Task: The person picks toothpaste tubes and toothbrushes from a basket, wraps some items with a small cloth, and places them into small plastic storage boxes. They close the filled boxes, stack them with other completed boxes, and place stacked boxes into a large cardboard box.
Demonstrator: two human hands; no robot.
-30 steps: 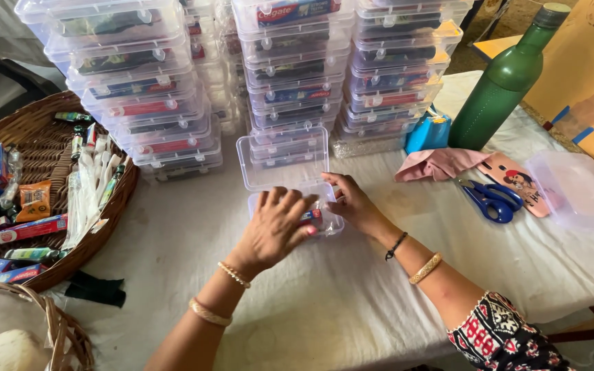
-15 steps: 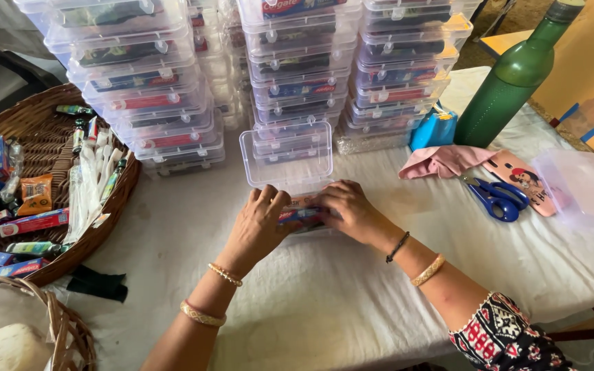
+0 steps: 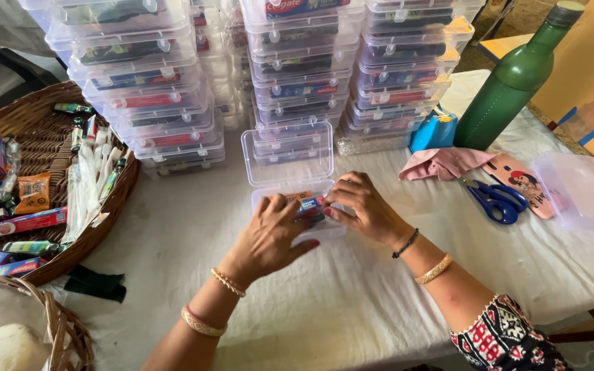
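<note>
Since a second ago both hands have drawn together over the open clear plastic box: the left hand, which lay flat across the box, has slid back toward the near edge, and the right hand has come in from the side, so a small red-and-blue packet now shows between them. That reads as the packet being settled into the box rather than the lid being shut, since the lid stands upright behind.

The table wears a white, slightly creased cloth. Behind the hands rise stacks of filled boxes, all clear hard plastic with small clasps, coloured tubes visible through the walls. A round woven basket at left, brown and coarse, holds loose tubes, wrapped brushes and sachets. A green glass bottle stands upright at right, smooth and tapering to its neck. Near it lie an empty clear tray, a soft pink cloth and blue-handled scissors.

The right hand's grip is narrow, fingertips pinching the packet's end. The left hand's fingers rest spread on the box's near rim, curled over its edge, closed on nothing that I can see.
</note>
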